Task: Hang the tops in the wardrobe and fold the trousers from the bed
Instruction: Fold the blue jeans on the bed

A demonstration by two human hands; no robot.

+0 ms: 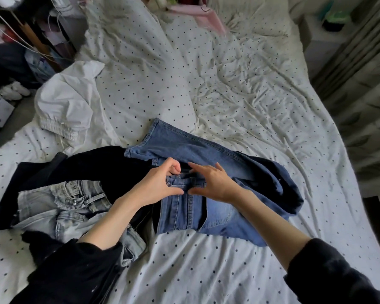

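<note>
A person's left hand (157, 185) is pinching the waistband of a pair of blue jeans (208, 189), its fingers curled over the top edge and its thumb pressing in from below. The right hand (215, 183) is lying on the same waistband just beside it, fingers straight and spread flat on the denim, thumb reaching toward the left thumb so the two hands are nearly meeting. Both forearms are coming in from the bottom of the frame, bare up to dark pushed-back sleeves (329, 275).

The blue jeans are lying across the middle of the bed (206, 270), waist under the hands, the seat and a back pocket facing up, the legs doubling back in a loose fold with one hem pointing away toward the pillows. Their left edge is overlapping a black garment (92, 165) that is spreading out toward the left side of the mattress. On top of that black cloth, a pair of pale grey washed jeans (75, 207) is lying crumpled, partly under the left forearm. Farther left and up, a white garment with an elastic waist (64, 106) is resting in a heap near the mattress edge.

A white sheet with small dark dots is covering the bed, rumpled toward the far end, where a pink item (204, 16) is sitting near the pillows. Patterned curtains (364, 95) are hanging along the right side.
</note>
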